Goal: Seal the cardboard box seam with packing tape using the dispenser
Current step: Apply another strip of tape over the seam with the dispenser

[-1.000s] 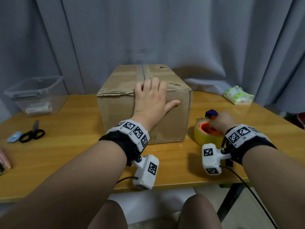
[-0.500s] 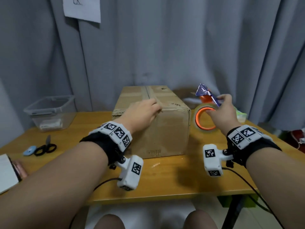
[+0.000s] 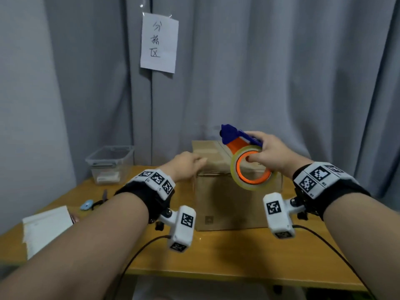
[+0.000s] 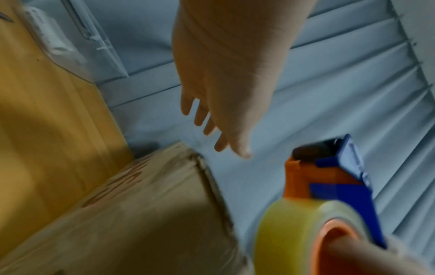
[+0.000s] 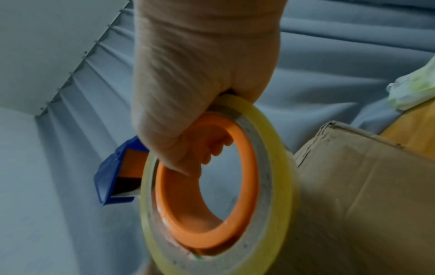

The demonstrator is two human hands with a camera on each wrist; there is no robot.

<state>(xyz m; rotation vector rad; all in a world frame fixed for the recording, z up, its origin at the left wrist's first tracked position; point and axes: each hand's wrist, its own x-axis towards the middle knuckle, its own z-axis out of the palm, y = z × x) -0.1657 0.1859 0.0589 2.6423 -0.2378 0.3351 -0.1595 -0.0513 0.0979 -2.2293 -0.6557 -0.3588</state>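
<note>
The right hand (image 3: 271, 155) is gripping the dispenser (image 3: 249, 161): its thumb is going through the orange ring and the other fingers are curling over the top. It is holding the dispenser in the air over the near right part of the box (image 3: 229, 198). The blue cutter end (image 3: 230, 133) is pointing far and left, toward the far end of the seam (image 3: 221, 149). The seam is running near to far along the top of the box, so the dispenser is lying roughly along it, a little to its right. The left hand (image 3: 186, 167) is hovering at the near left top edge, fingers straight and holding nothing; the wrist view is showing them above the box, not touching. In my judgement the right hand must next lower the cutter end onto the seam.
</note>
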